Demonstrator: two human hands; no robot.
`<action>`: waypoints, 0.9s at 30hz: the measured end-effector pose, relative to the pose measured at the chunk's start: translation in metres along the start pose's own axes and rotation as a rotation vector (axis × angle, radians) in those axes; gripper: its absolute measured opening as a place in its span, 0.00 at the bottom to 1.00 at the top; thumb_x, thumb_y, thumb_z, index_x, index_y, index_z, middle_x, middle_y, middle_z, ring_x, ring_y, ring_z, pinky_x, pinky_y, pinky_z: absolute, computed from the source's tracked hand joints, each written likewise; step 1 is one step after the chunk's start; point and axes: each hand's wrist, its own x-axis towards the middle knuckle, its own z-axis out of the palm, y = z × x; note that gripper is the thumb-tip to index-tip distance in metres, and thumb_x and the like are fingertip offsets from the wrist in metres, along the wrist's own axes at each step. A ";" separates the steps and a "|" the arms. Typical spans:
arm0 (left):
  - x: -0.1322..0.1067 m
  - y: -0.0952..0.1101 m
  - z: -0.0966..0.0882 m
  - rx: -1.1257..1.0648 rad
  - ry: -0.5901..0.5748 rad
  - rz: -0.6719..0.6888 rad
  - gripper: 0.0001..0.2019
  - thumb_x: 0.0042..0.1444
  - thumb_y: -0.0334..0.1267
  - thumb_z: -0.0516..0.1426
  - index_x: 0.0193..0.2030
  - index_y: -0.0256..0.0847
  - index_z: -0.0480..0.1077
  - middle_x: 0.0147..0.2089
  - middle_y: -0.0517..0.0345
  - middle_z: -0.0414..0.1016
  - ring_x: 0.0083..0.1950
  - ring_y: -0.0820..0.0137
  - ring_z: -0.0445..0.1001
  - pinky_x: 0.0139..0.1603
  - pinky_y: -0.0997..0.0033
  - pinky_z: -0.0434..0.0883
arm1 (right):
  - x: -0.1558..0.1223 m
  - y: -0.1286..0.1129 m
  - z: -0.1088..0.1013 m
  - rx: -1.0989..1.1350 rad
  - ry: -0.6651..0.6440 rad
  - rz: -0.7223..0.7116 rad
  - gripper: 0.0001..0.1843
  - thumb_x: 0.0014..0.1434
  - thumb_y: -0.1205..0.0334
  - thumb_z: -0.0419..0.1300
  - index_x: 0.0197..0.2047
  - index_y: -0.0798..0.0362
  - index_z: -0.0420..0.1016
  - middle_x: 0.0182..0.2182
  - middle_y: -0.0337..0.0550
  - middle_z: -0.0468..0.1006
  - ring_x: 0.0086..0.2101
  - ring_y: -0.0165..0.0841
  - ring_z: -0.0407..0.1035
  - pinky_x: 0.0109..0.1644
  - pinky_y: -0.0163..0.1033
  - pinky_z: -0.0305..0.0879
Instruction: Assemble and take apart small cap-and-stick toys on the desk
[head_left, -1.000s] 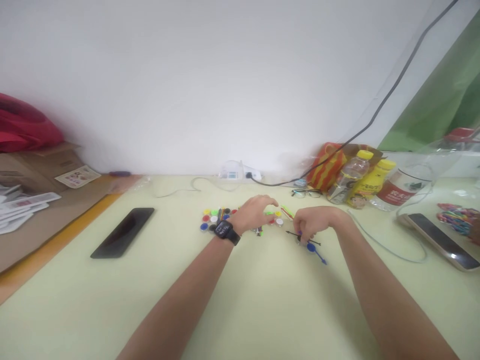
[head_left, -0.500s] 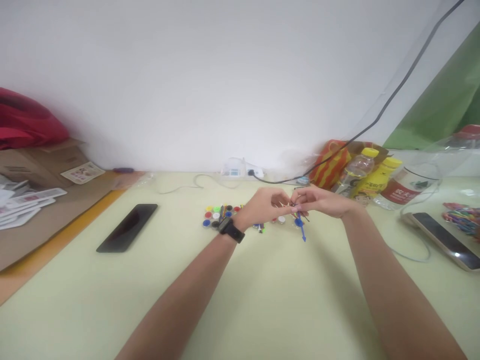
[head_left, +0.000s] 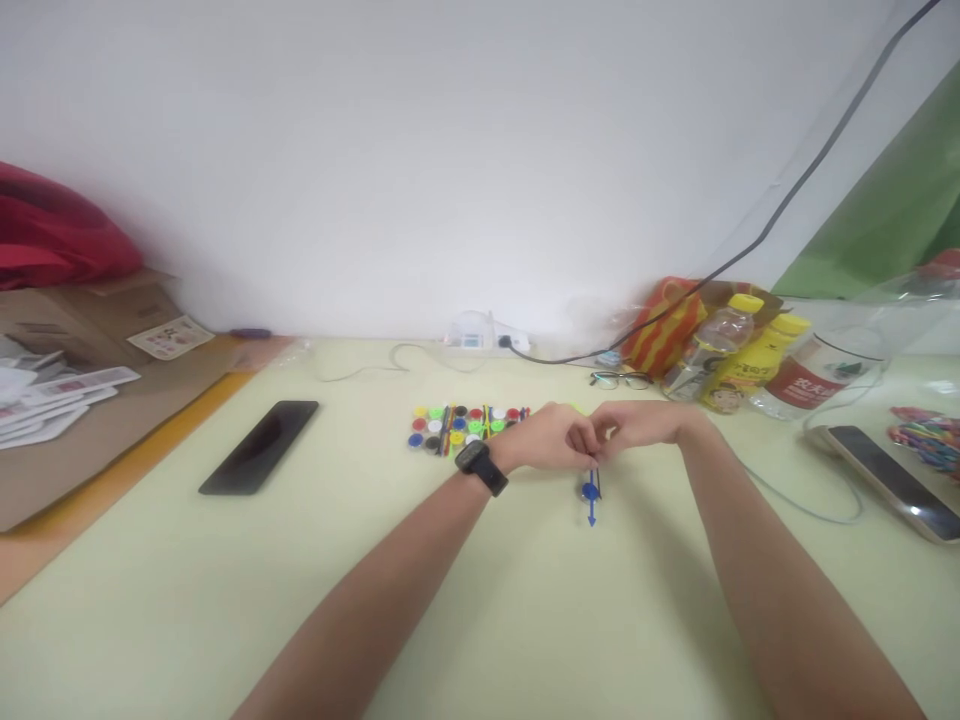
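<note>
My left hand (head_left: 559, 436) and my right hand (head_left: 628, 428) meet over the table, fingertips pinched together. From between them hangs a blue arrow-tipped piece (head_left: 591, 494), a thin stick with a round disc partway and its point toward me. A dark thin strip runs beside the stick. The upper end of the piece is hidden by my fingers. Just left of my left hand lie coloured discs (head_left: 433, 426) in rows, with thin coloured sticks (head_left: 447, 430) between them; my hand covers some. A black watch (head_left: 482, 467) is on my left wrist.
A dark phone (head_left: 259, 447) lies left and another phone (head_left: 896, 483) right. Glasses (head_left: 621, 379) rest behind my hands. Bottles (head_left: 750, 365) and a red-yellow bag (head_left: 660, 325) stand back right. A power strip (head_left: 480, 337) sits by the wall. Cardboard (head_left: 112, 400) lies left.
Both hands have come closer to me and lower in view, fingers more curled together. The blue piece moved with them. More discs and the glasses now show behind.
</note>
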 end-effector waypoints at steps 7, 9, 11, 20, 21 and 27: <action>-0.010 0.012 -0.028 -0.121 0.175 0.114 0.08 0.58 0.37 0.64 0.43 0.37 0.78 0.42 0.51 0.84 0.41 0.67 0.82 0.40 0.73 0.74 | -0.005 -0.009 -0.002 0.306 0.206 -0.181 0.09 0.54 0.59 0.66 0.38 0.53 0.76 0.32 0.42 0.78 0.33 0.35 0.70 0.41 0.40 0.68; -0.011 0.015 -0.032 -0.110 0.224 0.136 0.08 0.57 0.36 0.64 0.43 0.38 0.77 0.40 0.53 0.83 0.37 0.70 0.80 0.37 0.74 0.73 | 0.000 -0.009 0.000 0.387 0.289 -0.206 0.10 0.53 0.61 0.66 0.39 0.53 0.75 0.30 0.42 0.78 0.32 0.34 0.70 0.39 0.40 0.68; -0.011 0.017 -0.034 -0.069 0.283 0.147 0.06 0.56 0.34 0.63 0.41 0.37 0.77 0.38 0.55 0.83 0.33 0.73 0.78 0.35 0.74 0.72 | 0.006 -0.008 0.001 0.448 0.346 -0.228 0.10 0.52 0.63 0.65 0.39 0.52 0.75 0.29 0.41 0.77 0.31 0.33 0.70 0.37 0.39 0.67; -0.009 0.011 -0.036 -0.008 0.386 0.103 0.06 0.54 0.32 0.61 0.38 0.35 0.77 0.33 0.56 0.80 0.33 0.72 0.76 0.36 0.75 0.72 | 0.024 -0.011 0.011 0.520 0.444 -0.266 0.13 0.51 0.63 0.62 0.42 0.50 0.71 0.26 0.35 0.72 0.27 0.29 0.65 0.34 0.35 0.63; -0.010 0.011 -0.035 -0.043 0.366 0.108 0.05 0.54 0.32 0.61 0.37 0.35 0.77 0.33 0.56 0.80 0.33 0.72 0.76 0.35 0.75 0.72 | 0.024 -0.012 0.013 0.523 0.453 -0.230 0.11 0.52 0.62 0.61 0.41 0.50 0.70 0.24 0.33 0.68 0.25 0.28 0.60 0.31 0.34 0.59; -0.012 0.006 -0.029 -0.015 0.224 0.020 0.07 0.51 0.33 0.62 0.37 0.36 0.78 0.35 0.54 0.82 0.34 0.70 0.79 0.33 0.75 0.71 | 0.024 -0.003 0.011 0.146 0.626 0.108 0.07 0.56 0.61 0.60 0.40 0.49 0.72 0.31 0.40 0.71 0.29 0.31 0.64 0.27 0.33 0.56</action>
